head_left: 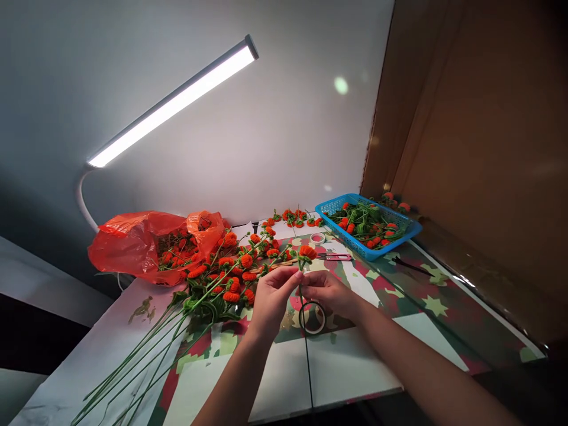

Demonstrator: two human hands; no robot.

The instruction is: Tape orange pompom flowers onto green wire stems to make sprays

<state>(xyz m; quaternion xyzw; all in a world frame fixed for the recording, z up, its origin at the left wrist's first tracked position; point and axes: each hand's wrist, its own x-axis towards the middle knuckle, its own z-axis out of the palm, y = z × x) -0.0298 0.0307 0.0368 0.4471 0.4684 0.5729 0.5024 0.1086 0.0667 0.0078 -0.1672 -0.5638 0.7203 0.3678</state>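
My left hand point(271, 296) pinches the green stem just below a small orange pumpkin-shaped flower point(307, 252), which stands upright between both hands. My right hand point(329, 291) closes on the same stem a little lower, and a roll of dark floral tape point(312, 318) hangs under its fingers. To the left of my hands lies a heap of finished orange flowers on long green stems point(217, 278), their stems running toward the table's near-left corner.
A red plastic bag point(146, 242) holding more flowers sits at the back left. A blue basket point(370, 225) of flower pieces stands at the back right. Scissors point(335, 257) and a small clear tape roll point(318, 238) lie behind my hands. A lamp bar point(177, 100) hangs overhead; brown cardboard point(479, 148) walls the right.
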